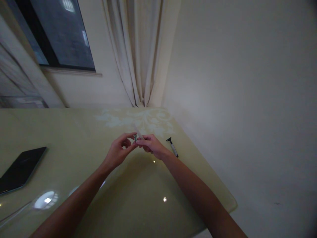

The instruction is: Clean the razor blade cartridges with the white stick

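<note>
Above the table, my left hand point(118, 149) pinches a small, narrow piece point(135, 137) with green and dark parts between thumb and fingertips. It is too small for me to name. Close against it, my right hand point(153, 145) is closed on a pale, thin strip point(139, 133) that points up and to the left. The fingertips of both hands meet or nearly meet around these two things, so part of each is hidden. A razor point(173, 149) with a dark head and a grey handle lies on the table just right of my right hand.
The glossy yellow-green table point(74, 132) ends on the right along a slanting edge by the wall point(235, 99). A black tablet-like device point(23, 167) lies at the left. Behind the table hang curtains point(141, 56) beside a dark window point(63, 33).
</note>
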The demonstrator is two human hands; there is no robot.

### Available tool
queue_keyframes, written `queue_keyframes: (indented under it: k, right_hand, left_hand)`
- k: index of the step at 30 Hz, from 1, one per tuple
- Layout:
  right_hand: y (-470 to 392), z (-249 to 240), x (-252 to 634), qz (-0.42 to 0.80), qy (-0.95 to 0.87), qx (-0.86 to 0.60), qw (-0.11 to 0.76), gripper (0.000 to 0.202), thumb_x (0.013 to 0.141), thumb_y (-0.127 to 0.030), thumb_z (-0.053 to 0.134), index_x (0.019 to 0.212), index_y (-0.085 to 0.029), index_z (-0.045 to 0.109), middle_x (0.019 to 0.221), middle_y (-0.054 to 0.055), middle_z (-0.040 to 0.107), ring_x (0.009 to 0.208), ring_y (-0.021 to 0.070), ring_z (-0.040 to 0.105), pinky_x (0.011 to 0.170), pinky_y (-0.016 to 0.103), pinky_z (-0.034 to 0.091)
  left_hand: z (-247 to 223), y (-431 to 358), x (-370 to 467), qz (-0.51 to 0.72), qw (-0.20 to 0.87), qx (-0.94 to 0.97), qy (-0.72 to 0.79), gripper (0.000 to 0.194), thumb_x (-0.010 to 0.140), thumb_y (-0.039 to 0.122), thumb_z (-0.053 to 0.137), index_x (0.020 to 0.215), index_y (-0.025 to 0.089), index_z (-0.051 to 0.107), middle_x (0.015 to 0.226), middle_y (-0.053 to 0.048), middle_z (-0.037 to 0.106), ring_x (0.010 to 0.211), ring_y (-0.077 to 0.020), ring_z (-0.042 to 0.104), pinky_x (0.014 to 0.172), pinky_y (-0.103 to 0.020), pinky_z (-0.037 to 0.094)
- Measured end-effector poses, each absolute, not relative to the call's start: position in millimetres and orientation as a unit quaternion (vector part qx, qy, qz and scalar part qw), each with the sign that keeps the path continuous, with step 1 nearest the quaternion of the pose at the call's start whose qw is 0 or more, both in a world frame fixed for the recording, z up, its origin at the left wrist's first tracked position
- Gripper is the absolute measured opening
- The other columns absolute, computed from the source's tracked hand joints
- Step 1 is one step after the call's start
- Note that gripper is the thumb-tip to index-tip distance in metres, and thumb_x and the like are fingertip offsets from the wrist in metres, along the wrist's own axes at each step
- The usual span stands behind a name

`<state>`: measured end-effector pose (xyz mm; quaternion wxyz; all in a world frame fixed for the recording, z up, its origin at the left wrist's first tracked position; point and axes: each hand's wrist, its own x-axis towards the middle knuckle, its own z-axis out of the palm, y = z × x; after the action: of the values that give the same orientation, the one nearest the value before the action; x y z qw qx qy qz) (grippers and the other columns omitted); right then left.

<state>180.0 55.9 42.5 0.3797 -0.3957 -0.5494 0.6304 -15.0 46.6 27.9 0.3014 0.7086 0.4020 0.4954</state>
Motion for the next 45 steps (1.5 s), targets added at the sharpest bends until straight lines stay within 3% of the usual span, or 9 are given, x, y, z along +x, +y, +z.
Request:
queue_keyframes:
  k: [5,9,14,19,26,31,34,39,45]
  right_hand:
    - [56.3,47.4,187.6,0.586,-0.592,-0.394,0.389,0.040,0.097,-0.053,0.064,0.086,-0.016,0.072,0.067,-0.004,0.051,0.045,0.0064,0.035,0.044,0.025,0.019]
    - [57.0,57.3,201.6,0.512,-0.644,-0.416,0.389,0.042,0.107,-0.050,0.051,0.108,-0.016,0.077,0.063,-0.007,0.041,0.045,0.0085,0.036,0.047,0.025,0.026]
    - [51.4,73.4,205.1,0.339,-0.767,-0.421,0.345,0.039,0.109,-0.038,0.051,0.100,-0.016,0.081,0.070,-0.002,0.057,0.064,0.0124,0.050,0.064,0.027,0.036]
    - [46.9,78.3,200.3,0.239,-0.804,-0.435,0.328,0.041,0.110,-0.039,0.050,0.087,-0.017,0.076,0.076,0.002,0.066,0.074,0.0168,0.058,0.070,0.029,0.035]
    - [46.9,76.0,200.7,0.275,-0.803,-0.412,0.330,0.047,0.110,-0.047,0.049,0.079,-0.019,0.070,0.071,0.000,0.059,0.069,0.0162,0.053,0.067,0.029,0.033]
    - [47.8,75.7,202.4,0.273,-0.789,-0.427,0.347,0.044,0.109,-0.048,0.051,0.089,-0.019,0.076,0.075,0.001,0.064,0.072,0.0169,0.055,0.069,0.028,0.033]
    - [48.2,74.5,202.9,0.279,-0.798,-0.415,0.336,0.046,0.109,-0.048,0.051,0.085,-0.018,0.076,0.072,0.000,0.060,0.070,0.0160,0.053,0.067,0.028,0.032]
    - [48.7,74.4,203.8,0.263,-0.789,-0.438,0.342,0.040,0.109,-0.044,0.052,0.096,-0.018,0.080,0.079,0.002,0.068,0.076,0.0177,0.059,0.070,0.028,0.033]
    - [48.7,73.5,204.6,0.282,-0.801,-0.411,0.331,0.044,0.109,-0.048,0.051,0.094,-0.019,0.080,0.080,0.002,0.068,0.075,0.0173,0.057,0.070,0.028,0.035]
  left_hand:
    - [33.8,45.4,-16.9,0.510,0.294,0.689,0.423,0.047,0.086,0.042,0.080,0.126,0.019,0.074,0.078,0.001,0.067,0.059,-0.0113,0.055,0.057,-0.023,0.046]
    - [42.7,45.4,-21.8,0.524,0.295,0.656,0.455,0.050,0.082,0.043,0.082,0.126,0.019,0.074,0.090,-0.002,0.071,0.058,-0.0093,0.052,0.056,-0.024,0.045]
    - [50.7,46.5,-26.7,0.529,0.295,0.644,0.467,0.050,0.080,0.043,0.083,0.124,0.019,0.075,0.088,-0.002,0.072,0.060,-0.0109,0.055,0.056,-0.025,0.046]
    - [51.0,47.1,-29.4,0.523,0.311,0.636,0.475,0.054,0.079,0.047,0.085,0.124,0.019,0.077,0.082,-0.002,0.072,0.064,-0.0139,0.059,0.059,-0.026,0.049]
    - [50.2,47.8,-28.8,0.527,0.331,0.635,0.457,0.056,0.079,0.048,0.085,0.128,0.020,0.077,0.086,-0.004,0.075,0.066,-0.0150,0.061,0.061,-0.027,0.051]
    - [51.7,47.5,-28.5,0.537,0.330,0.628,0.457,0.057,0.079,0.048,0.086,0.127,0.019,0.077,0.092,-0.006,0.077,0.065,-0.0141,0.061,0.061,-0.027,0.052]
    - [50.2,48.4,-29.1,0.537,0.337,0.629,0.450,0.056,0.081,0.047,0.084,0.129,0.019,0.076,0.097,-0.007,0.077,0.068,-0.0134,0.061,0.063,-0.026,0.052]
    - [47.7,50.5,-30.1,0.540,0.334,0.622,0.458,0.058,0.081,0.048,0.085,0.130,0.019,0.075,0.090,-0.005,0.074,0.067,-0.0136,0.060,0.062,-0.026,0.050]
    - [51.4,48.1,-29.8,0.551,0.350,0.620,0.435,0.055,0.083,0.046,0.084,0.130,0.020,0.074,0.114,-0.010,0.077,0.072,-0.0129,0.059,0.066,-0.026,0.052]
